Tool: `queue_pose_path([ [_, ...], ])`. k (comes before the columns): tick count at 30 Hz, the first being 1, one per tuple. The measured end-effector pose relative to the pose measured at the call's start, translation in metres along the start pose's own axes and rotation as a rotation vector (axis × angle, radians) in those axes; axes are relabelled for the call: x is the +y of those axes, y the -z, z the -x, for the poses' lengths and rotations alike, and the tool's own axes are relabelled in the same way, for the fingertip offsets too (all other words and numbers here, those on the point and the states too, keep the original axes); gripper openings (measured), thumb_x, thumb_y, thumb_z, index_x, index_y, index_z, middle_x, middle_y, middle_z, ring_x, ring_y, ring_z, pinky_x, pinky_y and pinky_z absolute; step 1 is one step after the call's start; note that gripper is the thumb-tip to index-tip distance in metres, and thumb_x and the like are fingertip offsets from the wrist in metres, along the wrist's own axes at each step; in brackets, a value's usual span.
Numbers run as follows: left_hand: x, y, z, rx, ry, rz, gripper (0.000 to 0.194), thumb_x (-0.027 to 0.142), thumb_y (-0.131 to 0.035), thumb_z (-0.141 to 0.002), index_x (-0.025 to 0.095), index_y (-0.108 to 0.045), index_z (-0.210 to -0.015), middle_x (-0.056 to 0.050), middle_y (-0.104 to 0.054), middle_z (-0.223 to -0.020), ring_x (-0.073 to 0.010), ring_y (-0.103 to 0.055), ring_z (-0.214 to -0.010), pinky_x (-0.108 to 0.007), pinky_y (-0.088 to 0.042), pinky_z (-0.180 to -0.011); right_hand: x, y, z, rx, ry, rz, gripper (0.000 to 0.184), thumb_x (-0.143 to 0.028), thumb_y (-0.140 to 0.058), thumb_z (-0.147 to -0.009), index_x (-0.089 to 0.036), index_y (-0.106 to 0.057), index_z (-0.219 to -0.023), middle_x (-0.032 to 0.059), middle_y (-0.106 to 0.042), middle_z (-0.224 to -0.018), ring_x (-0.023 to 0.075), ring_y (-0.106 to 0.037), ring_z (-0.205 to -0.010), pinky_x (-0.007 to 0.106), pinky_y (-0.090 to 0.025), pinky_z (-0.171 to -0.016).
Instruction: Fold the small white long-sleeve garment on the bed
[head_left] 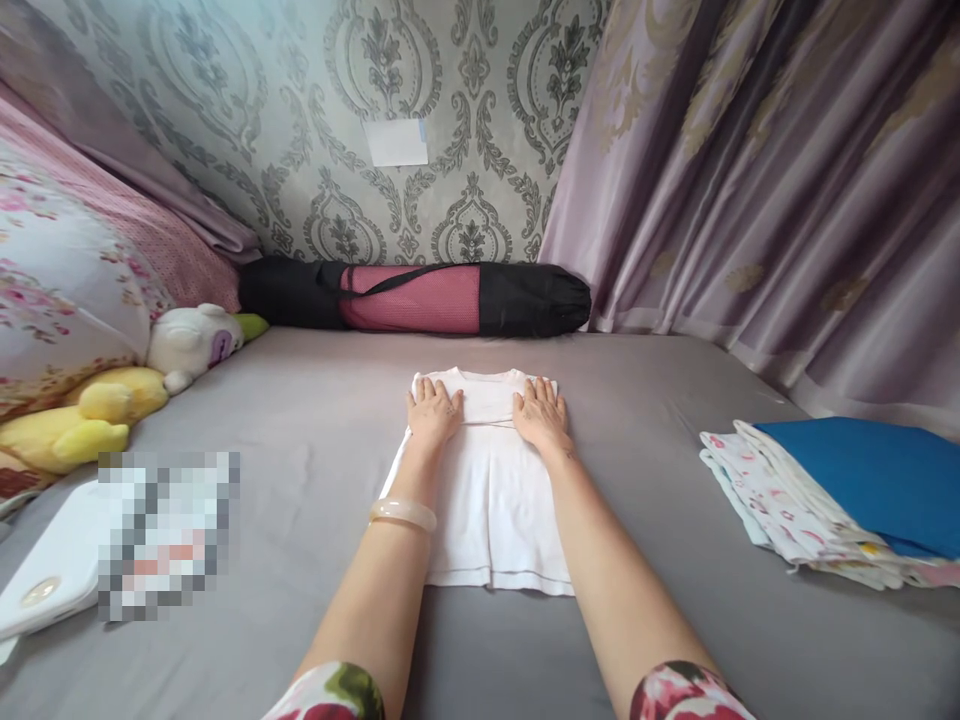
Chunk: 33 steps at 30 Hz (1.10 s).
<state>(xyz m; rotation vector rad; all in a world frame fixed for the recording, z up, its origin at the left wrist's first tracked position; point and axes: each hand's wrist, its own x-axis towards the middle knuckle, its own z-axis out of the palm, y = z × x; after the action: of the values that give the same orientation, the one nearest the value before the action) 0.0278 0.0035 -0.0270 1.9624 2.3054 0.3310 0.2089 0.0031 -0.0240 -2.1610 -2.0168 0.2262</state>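
Note:
A small white shirt (487, 500) lies spread on the grey bed sheet, its neckline toward the wall and its hem toward me. Across its upper part runs a folded layer of the same white cloth. My left hand (435, 408) rests flat on the shirt's upper left corner, fingers stretched out. On the upper right corner my right hand (541, 410) presses down in the same way, palm down with fingers spread. Neither hand grips the cloth. My forearms cover parts of the shirt's left and right sides.
A stack of folded cloths (847, 490) lies at the right, a blue one on top. Plush toys (191, 345) and a floral pillow (67, 270) sit at the left, with a white device (67, 550) nearer me. A black and pink rolled bag (412, 298) lies along the wall.

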Motion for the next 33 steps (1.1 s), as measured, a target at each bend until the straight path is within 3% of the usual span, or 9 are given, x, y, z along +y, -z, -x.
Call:
queue_pose_path([
  [5, 0.006, 0.005, 0.002, 0.038, -0.007, 0.01, 0.062, 0.044, -0.024, -0.097, 0.005, -0.044, -0.141, -0.022, -0.035, -0.154, -0.0316, -0.021, -0.148, -0.053, -0.013, -0.119, -0.004, 0.006, 0.003, 0.042, 0.007, 0.01, 0.057, -0.036, -0.02, -0.102, -0.014, -0.03, -0.153, 0.0132, -0.025, -0.161, 0.0257, -0.016, -0.149, 0.051, -0.007, -0.119],
  [9, 0.017, 0.003, 0.005, 0.114, -0.075, 0.003, 0.06, 0.043, -0.025, -0.098, 0.008, -0.042, -0.144, -0.02, -0.038, -0.153, -0.0308, -0.024, -0.147, -0.052, -0.009, -0.12, -0.019, 0.01, 0.01, 0.057, 0.13, 0.018, 0.055, -0.036, -0.019, -0.102, -0.018, -0.029, -0.154, 0.0111, -0.02, -0.162, 0.0255, -0.011, -0.15, 0.054, -0.001, -0.118],
  [14, 0.021, -0.01, 0.011, 0.034, -0.168, 0.017, 0.059, 0.045, -0.023, -0.098, 0.014, -0.044, -0.144, -0.017, -0.036, -0.155, -0.0314, -0.025, -0.146, -0.053, -0.015, -0.118, -0.035, -0.001, 0.02, -0.008, 0.211, 0.005, 0.054, -0.036, -0.019, -0.102, -0.025, -0.034, -0.152, 0.0063, -0.022, -0.162, 0.0249, -0.014, -0.149, 0.055, -0.004, -0.118],
  [22, 0.013, -0.009, 0.014, 0.09, -0.208, 0.036, 0.05, 0.045, -0.025, -0.099, 0.019, -0.053, -0.132, -0.013, -0.047, -0.148, -0.0273, -0.033, -0.142, -0.048, -0.022, -0.116, -0.031, -0.009, 0.019, 0.038, 0.233, 0.004, 0.055, -0.039, -0.018, -0.101, -0.024, -0.036, -0.151, 0.0081, -0.025, -0.161, 0.0254, -0.018, -0.148, 0.055, -0.006, -0.117],
  [26, 0.004, -0.002, 0.016, -0.006, -0.292, 0.018, 0.053, 0.045, -0.027, -0.1, 0.014, -0.046, -0.138, -0.015, -0.04, -0.153, -0.0252, -0.027, -0.146, -0.044, -0.02, -0.117, -0.028, 0.003, 0.019, -0.14, 0.248, -0.003, 0.058, -0.045, -0.02, -0.101, -0.022, -0.029, -0.154, 0.0095, -0.015, -0.164, 0.0243, -0.01, -0.15, 0.054, -0.004, -0.118],
  [29, -0.01, -0.001, 0.024, -0.052, -0.387, -0.017, 0.059, 0.043, -0.025, -0.1, 0.009, -0.033, -0.148, -0.016, -0.027, -0.159, -0.024, -0.017, -0.149, -0.04, -0.015, -0.119, -0.022, 0.01, 0.033, -0.211, 0.275, 0.018, 0.062, -0.047, -0.023, -0.1, -0.019, -0.023, -0.155, 0.0107, -0.01, -0.164, 0.0241, -0.005, -0.15, 0.052, -0.001, -0.118],
  [33, -0.033, 0.002, 0.046, -0.03, -0.538, -0.049, 0.065, 0.048, -0.025, -0.099, 0.01, -0.029, -0.151, -0.015, -0.023, -0.161, -0.0228, -0.012, -0.15, -0.039, -0.011, -0.121, -0.006, 0.012, 0.07, -0.131, 0.441, 0.011, 0.061, -0.046, -0.022, -0.101, -0.02, -0.023, -0.156, 0.0092, -0.009, -0.164, 0.0207, -0.002, -0.151, 0.046, 0.0, -0.12],
])
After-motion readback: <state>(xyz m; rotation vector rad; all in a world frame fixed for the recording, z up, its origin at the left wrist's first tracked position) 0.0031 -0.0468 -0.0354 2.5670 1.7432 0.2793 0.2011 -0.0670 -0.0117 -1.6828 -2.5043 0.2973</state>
